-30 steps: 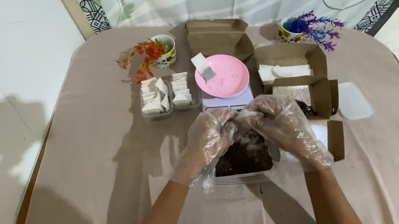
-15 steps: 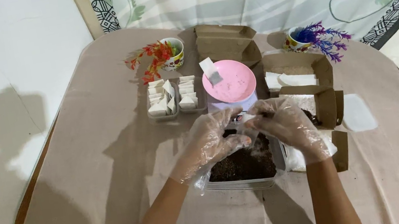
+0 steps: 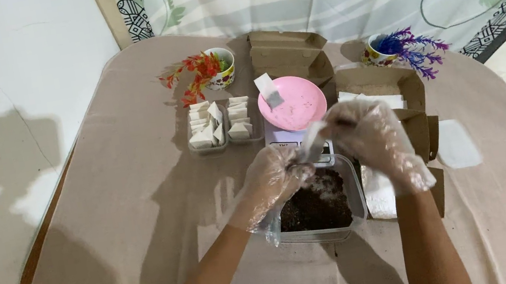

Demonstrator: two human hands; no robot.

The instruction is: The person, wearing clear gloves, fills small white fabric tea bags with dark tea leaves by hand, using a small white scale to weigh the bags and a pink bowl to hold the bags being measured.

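Both my hands wear clear plastic gloves. My left hand (image 3: 273, 178) pinches the lower end of a small white paper packet (image 3: 312, 141). The packet's upper end is held by my right hand (image 3: 373, 136). The packet hangs just above a clear plastic tub (image 3: 355, 203) filled with dark brown crumbly material. Right behind the packet stands a small scale with a pink plate (image 3: 299, 107) on it, and a small white piece lies on that plate.
Two small clear trays of folded white packets (image 3: 220, 125) sit left of the plate. Open cardboard boxes stand behind (image 3: 286, 54) and to the right (image 3: 395, 83). Pots of red (image 3: 207, 71) and blue (image 3: 397, 47) artificial flowers are at the back. A white lid (image 3: 456, 144) lies at right on the beige tablecloth (image 3: 139, 203).
My hands have risen from the tub's contents and drawn apart a little, now holding the white packet stretched between them above the tub.
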